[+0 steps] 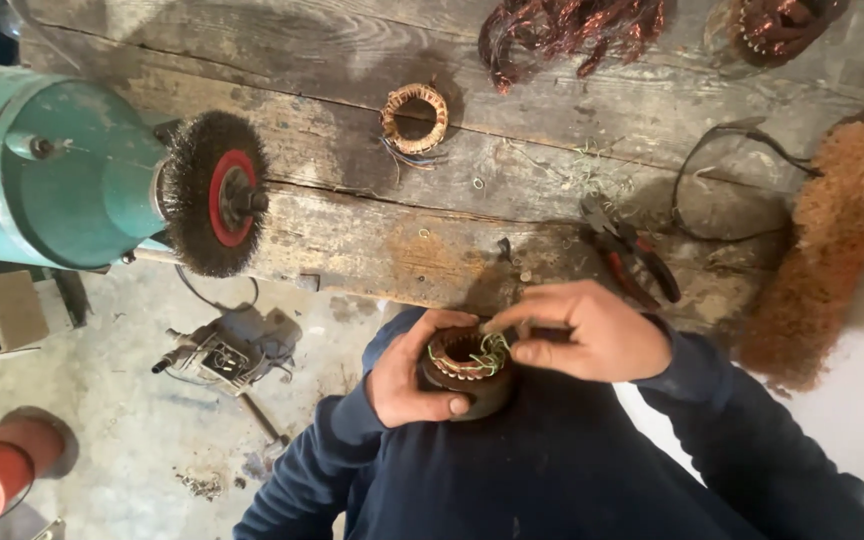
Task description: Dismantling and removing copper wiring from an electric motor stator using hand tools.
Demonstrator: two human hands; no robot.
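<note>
Planks of a rough wooden table [372, 240] stretch away beyond both hands. Off past the left hand, a teal bench grinder [47, 170] carries a dark wire wheel [214, 195] with a red hub. Out beyond the right hand lies a mound of reddish-brown fibre [832, 240], and farther up the table a tangle of copper wire [567, 30]. Red-handled pliers [632, 260] rest just above the right hand, next to a loop of black cable [727, 180]. A small wound ring coil [415, 118] sits well apart, above the left hand.

Down between the hands, close against the person's dark blue sweater, is the stator core [467, 370]: a squat brown metal ring, rusty-looking, with pale windings around its bore and a few thin green wires sprouting from the top.

The left hand [414, 375] cups the stator core from the side, fingers wrapped round and closed on its wall, thumb lying along the lower edge. The right hand [592, 335] reaches across from the other side, forefinger and thumb pinched together on the green wires [492, 350] at the ring's upper rim, remaining fingers curled.
</note>
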